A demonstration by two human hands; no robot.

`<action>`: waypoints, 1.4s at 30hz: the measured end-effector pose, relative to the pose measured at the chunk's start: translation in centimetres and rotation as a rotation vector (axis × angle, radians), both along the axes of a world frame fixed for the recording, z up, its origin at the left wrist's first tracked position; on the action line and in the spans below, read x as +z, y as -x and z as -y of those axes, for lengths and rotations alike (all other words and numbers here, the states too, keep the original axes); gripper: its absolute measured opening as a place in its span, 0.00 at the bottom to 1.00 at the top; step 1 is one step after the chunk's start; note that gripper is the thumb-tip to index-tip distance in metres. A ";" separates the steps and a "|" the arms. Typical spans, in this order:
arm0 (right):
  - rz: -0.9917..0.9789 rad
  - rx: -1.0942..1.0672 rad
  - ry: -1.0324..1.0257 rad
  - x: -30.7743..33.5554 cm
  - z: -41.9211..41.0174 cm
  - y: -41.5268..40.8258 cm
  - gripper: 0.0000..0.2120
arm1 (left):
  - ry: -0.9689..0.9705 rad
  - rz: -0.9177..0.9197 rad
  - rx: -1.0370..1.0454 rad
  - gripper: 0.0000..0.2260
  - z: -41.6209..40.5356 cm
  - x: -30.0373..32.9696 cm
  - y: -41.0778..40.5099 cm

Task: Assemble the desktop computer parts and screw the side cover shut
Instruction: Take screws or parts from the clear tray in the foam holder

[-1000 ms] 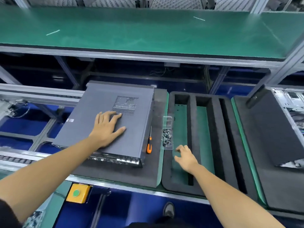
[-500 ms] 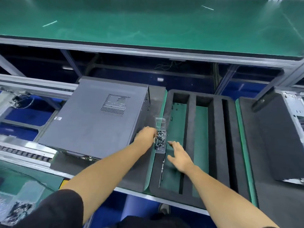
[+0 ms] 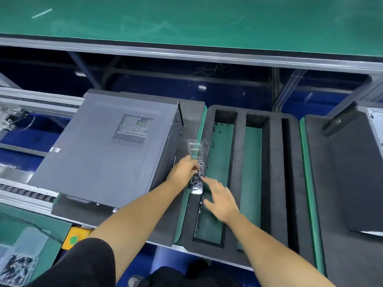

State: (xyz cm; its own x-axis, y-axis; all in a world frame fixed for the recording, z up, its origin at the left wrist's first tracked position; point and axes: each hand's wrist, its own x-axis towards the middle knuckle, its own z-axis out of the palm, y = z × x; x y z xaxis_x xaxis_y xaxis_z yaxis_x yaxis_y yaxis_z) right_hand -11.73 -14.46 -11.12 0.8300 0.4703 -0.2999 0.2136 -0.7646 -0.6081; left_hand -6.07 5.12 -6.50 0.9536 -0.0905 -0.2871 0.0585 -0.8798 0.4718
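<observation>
We count one desktop case (image 3: 107, 154), lying flat on a dark foam pad (image 3: 165, 220) with its side cover up and one perforated vent patch (image 3: 132, 133) showing. One clear screw box (image 3: 195, 162) sits between the case and the foam tray (image 3: 273, 183), which has three long slots; a few loose screws lie in the leftmost slot. Our left hand (image 3: 184, 169) has its fingertips pinched into the dark screws in the box; whether one is gripped we cannot tell. Our right hand (image 3: 220, 200) is spread, holding nothing, its forefinger touching the box. A second clear box of screws (image 3: 19, 259) sits at lower left. The left hand hides part of the box.
</observation>
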 end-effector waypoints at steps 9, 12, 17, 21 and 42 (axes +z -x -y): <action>0.061 0.034 0.043 -0.5 0.0 0.1 0.40 | 0.023 -0.050 0.032 0.06 0.1 -1.0 -0.2; 0.070 0.039 0.052 -0.6 0.0 0.1 0.40 | -0.012 -0.059 0.017 0.05 0.3 -0.9 -0.4; 0.080 0.033 0.059 -0.8 0.0 0.2 0.40 | -0.024 -0.088 0.040 0.03 0.3 -1.2 -0.5; 0.088 0.031 0.063 -0.9 0.0 0.2 0.41 | -0.017 -0.104 0.064 0.03 0.4 -1.2 -0.4; 0.086 0.020 0.058 -1.0 -0.2 0.3 0.40 | 0.039 -0.021 0.252 0.06 0.2 -0.4 0.4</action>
